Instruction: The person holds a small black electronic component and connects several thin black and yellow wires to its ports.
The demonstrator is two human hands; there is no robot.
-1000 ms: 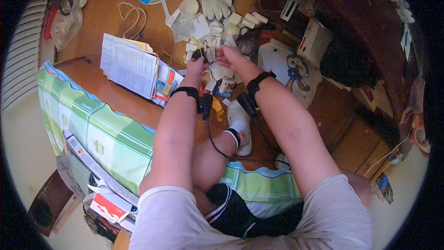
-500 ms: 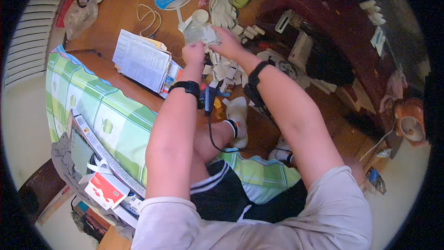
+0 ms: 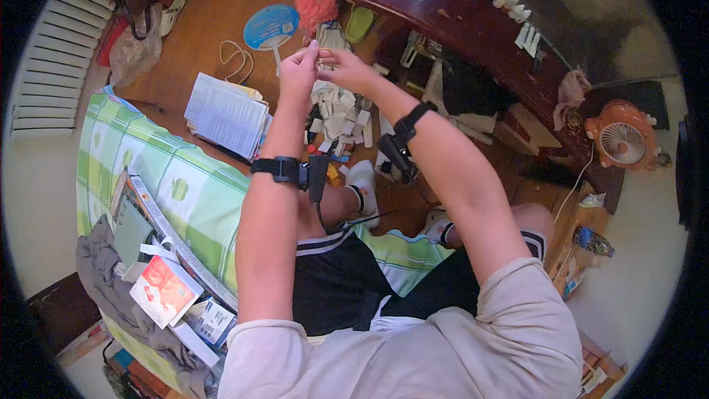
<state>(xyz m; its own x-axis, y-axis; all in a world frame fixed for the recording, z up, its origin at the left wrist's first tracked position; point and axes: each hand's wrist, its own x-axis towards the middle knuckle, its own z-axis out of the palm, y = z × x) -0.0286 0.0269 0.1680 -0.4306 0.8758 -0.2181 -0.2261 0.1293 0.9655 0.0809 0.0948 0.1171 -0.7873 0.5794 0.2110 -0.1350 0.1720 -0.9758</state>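
Observation:
My left hand [image 3: 298,74] is raised over the floor, its thumb and fingers pinched together at the tips. Close against it, my right hand [image 3: 346,71] has its fingers curled and its thumb meeting the left hand's side. Whatever is between the fingertips is too small or hidden to make out. Below both hands lies a pile of small white pieces [image 3: 338,112], like paper or card scraps. Behind them, whitish gloves [image 3: 332,35] are partly covered by my hands. Each wrist wears a black strap with a small device.
Left of the pile is a stack of papers [image 3: 225,114]. A blue hand fan [image 3: 270,27], a red fluffy ball [image 3: 316,3] and a green slipper [image 3: 360,24] lie beyond. A dark red table [image 3: 443,18] and an orange fan [image 3: 622,140] stand at the right.
The view has shifted, showing more of the table. Earlier my hands were at a clear, bag-like item and a white piece beside a pale round container; now those no longer show between them.

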